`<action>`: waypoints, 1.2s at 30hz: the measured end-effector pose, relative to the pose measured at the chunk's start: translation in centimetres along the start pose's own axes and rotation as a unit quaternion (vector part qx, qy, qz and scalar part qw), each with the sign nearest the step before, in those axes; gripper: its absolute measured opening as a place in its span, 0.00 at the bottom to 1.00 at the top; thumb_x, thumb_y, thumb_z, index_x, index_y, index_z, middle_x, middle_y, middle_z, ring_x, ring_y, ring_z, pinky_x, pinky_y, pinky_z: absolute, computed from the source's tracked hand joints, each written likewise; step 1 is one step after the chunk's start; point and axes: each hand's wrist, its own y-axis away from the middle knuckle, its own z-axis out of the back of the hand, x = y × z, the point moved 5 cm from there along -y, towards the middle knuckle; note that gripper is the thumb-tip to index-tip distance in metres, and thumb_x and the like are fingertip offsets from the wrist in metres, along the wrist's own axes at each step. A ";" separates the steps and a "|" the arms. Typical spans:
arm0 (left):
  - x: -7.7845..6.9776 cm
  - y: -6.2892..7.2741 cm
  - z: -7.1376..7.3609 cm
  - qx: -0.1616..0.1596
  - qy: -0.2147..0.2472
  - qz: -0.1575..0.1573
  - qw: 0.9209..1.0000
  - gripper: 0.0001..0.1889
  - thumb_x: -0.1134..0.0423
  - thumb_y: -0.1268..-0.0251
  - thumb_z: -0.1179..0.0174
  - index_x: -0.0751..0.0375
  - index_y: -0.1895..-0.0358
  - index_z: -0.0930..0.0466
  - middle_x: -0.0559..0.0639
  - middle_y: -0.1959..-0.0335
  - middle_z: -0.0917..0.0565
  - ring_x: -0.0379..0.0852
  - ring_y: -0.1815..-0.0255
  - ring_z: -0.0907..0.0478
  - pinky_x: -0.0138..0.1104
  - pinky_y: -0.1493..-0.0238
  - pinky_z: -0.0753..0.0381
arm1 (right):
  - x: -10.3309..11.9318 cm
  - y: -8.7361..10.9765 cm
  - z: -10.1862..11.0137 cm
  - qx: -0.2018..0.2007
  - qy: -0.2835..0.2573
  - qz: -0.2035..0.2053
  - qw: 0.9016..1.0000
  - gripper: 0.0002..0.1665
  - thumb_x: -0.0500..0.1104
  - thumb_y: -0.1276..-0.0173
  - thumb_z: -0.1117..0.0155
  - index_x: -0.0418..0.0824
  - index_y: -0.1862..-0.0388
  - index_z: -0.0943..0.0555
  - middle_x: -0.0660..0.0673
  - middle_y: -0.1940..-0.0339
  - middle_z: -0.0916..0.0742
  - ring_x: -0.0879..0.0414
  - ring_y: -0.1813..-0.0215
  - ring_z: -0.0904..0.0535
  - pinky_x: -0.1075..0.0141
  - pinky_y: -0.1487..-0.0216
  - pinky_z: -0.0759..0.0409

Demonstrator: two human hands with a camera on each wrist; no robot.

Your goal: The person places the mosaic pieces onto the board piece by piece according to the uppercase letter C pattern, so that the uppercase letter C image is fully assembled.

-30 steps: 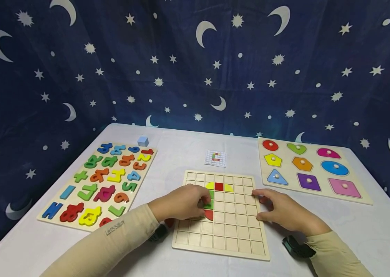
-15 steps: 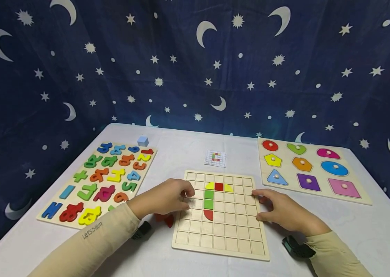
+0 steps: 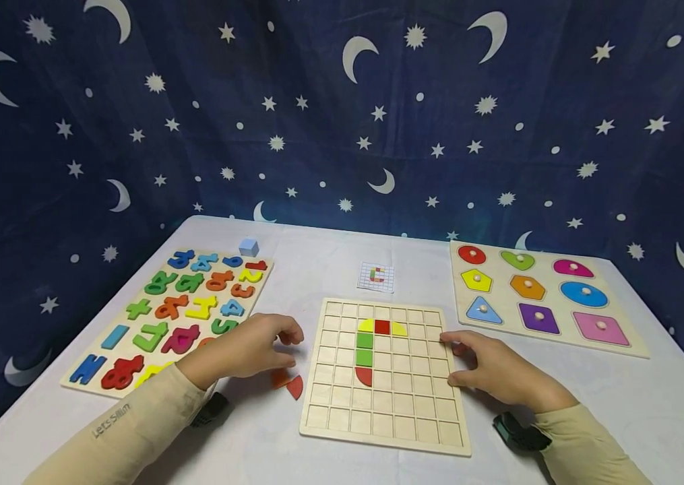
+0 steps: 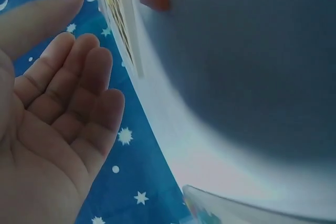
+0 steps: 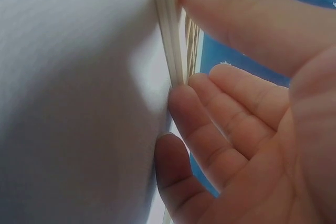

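Observation:
A wooden grid board (image 3: 405, 424) lies mid-table, with yellow quarter-circle pieces (image 3: 399, 329), a red square (image 3: 382, 327), two green squares (image 3: 364, 349) and a red quarter-circle (image 3: 364, 376) in its cells. Left of the board, my left hand (image 3: 251, 347) hovers with loosely bent fingers and nothing in them. Beneath it, an orange-red piece (image 3: 281, 378) and a red piece (image 3: 295, 387) lie on the cloth, the first partly hidden. My right hand (image 3: 493, 367) touches the board's right edge with thumb and fingertips, as the right wrist view also shows.
Behind the board lies a small pattern card (image 3: 376, 277). A number puzzle board (image 3: 129, 316) is at the left, partly under the left arm, with a blue cube (image 3: 249, 247) behind it. On the right lies a knobbed shape puzzle (image 3: 499, 320). A starry curtain (image 3: 317, 101) hangs behind.
My left hand has withdrawn leftward from the grid board, uncovering the green squares and the red quarter-circle and, beside the board, loose red pieces. The right hand stays at the board's edge.

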 end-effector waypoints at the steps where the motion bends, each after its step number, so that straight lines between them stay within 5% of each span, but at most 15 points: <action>1: 0.2 0.2 0.0 0.002 0.000 0.005 1.000 0.14 0.66 0.47 0.24 0.56 0.58 0.18 0.42 0.64 0.19 0.45 0.59 0.23 0.41 0.51 0.21 | 0.0 0.0 0.0 -0.001 0.000 -0.002 1.000 0.41 0.46 0.42 0.22 0.38 0.32 0.26 0.42 0.42 0.19 0.44 0.41 0.24 0.42 0.36 0.31; 20: 1.1 1.8 -0.8 0.054 0.000 0.011 0.999 0.21 0.64 0.54 0.19 0.55 0.56 0.19 0.41 0.62 0.21 0.45 0.58 0.26 0.45 0.47 0.24 | 0.0 0.0 0.1 0.000 -0.005 0.006 1.000 0.41 0.46 0.43 0.21 0.37 0.32 0.27 0.42 0.42 0.19 0.44 0.41 0.24 0.41 0.37 0.31; 36: 1.4 1.4 -0.7 0.027 -0.021 0.012 0.999 0.17 0.66 0.52 0.21 0.54 0.63 0.21 0.40 0.68 0.24 0.44 0.64 0.27 0.40 0.55 0.22 | 0.0 0.0 0.2 0.000 0.000 0.007 1.000 0.42 0.47 0.43 0.21 0.37 0.32 0.27 0.41 0.42 0.19 0.43 0.41 0.24 0.40 0.37 0.31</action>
